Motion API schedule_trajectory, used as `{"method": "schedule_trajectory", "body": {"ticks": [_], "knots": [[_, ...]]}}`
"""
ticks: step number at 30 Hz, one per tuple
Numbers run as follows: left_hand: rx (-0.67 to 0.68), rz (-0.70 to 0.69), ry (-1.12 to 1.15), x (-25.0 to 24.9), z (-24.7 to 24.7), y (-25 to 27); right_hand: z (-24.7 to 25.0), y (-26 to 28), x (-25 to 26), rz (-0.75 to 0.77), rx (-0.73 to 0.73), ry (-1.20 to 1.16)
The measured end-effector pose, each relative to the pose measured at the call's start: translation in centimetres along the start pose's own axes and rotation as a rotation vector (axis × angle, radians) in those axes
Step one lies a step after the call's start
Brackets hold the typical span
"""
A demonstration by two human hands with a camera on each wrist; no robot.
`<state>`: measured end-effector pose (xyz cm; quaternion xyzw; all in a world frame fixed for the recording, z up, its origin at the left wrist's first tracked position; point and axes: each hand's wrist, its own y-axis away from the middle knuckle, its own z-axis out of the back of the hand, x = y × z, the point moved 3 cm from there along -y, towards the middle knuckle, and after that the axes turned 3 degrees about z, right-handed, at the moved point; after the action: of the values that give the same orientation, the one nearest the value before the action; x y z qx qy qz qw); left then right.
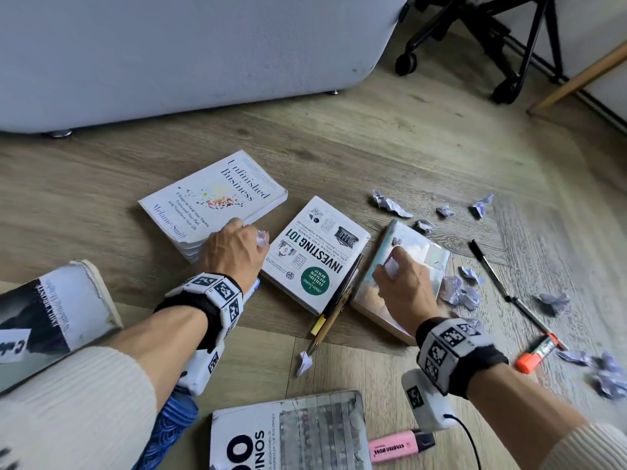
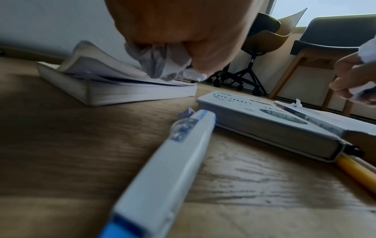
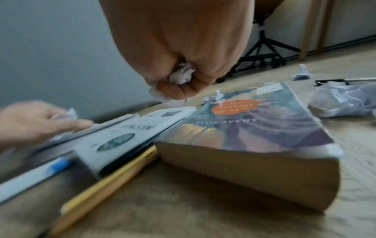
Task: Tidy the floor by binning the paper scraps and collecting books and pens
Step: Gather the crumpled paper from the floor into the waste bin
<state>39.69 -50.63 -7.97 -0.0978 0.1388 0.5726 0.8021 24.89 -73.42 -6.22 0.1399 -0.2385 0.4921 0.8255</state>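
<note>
My left hand point(image 1: 237, 245) is curled round a crumpled paper scrap point(image 1: 262, 238), over the near corner of the white "Unfinished Business" book point(image 1: 210, 195); the scrap point(image 2: 158, 62) shows in its fist in the left wrist view. My right hand point(image 1: 403, 279) grips another paper scrap point(image 1: 391, 266) above the shiny-covered book point(image 1: 424, 256); in the right wrist view the wad point(image 3: 182, 73) sits inside the fist. The "Investing 101" book point(image 1: 315, 252) lies between the two. More scraps point(image 1: 458, 290) are scattered to the right. A black pen point(image 1: 492, 269) lies on the floor.
A grey sofa point(image 1: 169, 52) stands at the back, a wheeled chair base point(image 1: 475, 45) at the back right. Nearby lie a pencil point(image 1: 330, 320), an orange highlighter point(image 1: 537, 352), a pink highlighter point(image 1: 400, 444), a white-and-blue pen point(image 2: 168, 161) and two more books point(image 1: 51, 313) point(image 1: 288, 432).
</note>
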Motion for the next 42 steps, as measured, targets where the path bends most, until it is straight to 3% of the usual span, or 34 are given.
{"method": "schedule_trajectory", "body": {"ticks": [2,6,10,17,19,22,25,31,37,40,42], "knots": [[0.009,-0.024,-0.006,-0.1,0.4,0.3,-1.2,1.8,0.9,0.182,0.081,0.014],[0.045,-0.096,-0.045,-0.4,1.0,0.6,-4.2,6.6,4.3,0.499,0.469,0.074],[0.071,-0.130,-0.101,-0.1,1.8,0.9,-6.9,10.0,4.7,0.601,0.675,0.303],[0.128,0.001,-0.104,2.4,2.1,0.7,-6.0,9.5,4.4,0.615,0.529,0.287],[0.122,0.006,-0.121,2.4,2.0,0.3,-4.5,7.9,3.6,0.549,0.370,0.230],[0.237,-0.031,-0.160,2.0,1.0,0.6,-1.7,4.5,1.2,0.370,0.146,0.166],[0.332,-0.072,-0.213,1.7,-0.7,1.3,0.7,1.1,-0.9,0.251,0.048,0.161],[0.317,-0.112,-0.210,1.2,-1.4,1.6,1.2,-4.1,-3.0,-0.014,0.094,0.252],[0.267,-0.025,-0.187,0.0,-0.5,1.9,-0.3,-6.0,-3.8,-0.098,0.103,0.349],[0.190,0.059,-0.046,-1.3,-0.3,1.3,-0.1,-5.6,-3.8,-0.075,0.095,0.370],[0.118,0.055,-0.066,-2.8,-0.1,1.1,0.4,-5.0,-4.1,-0.041,0.070,0.358]]}}
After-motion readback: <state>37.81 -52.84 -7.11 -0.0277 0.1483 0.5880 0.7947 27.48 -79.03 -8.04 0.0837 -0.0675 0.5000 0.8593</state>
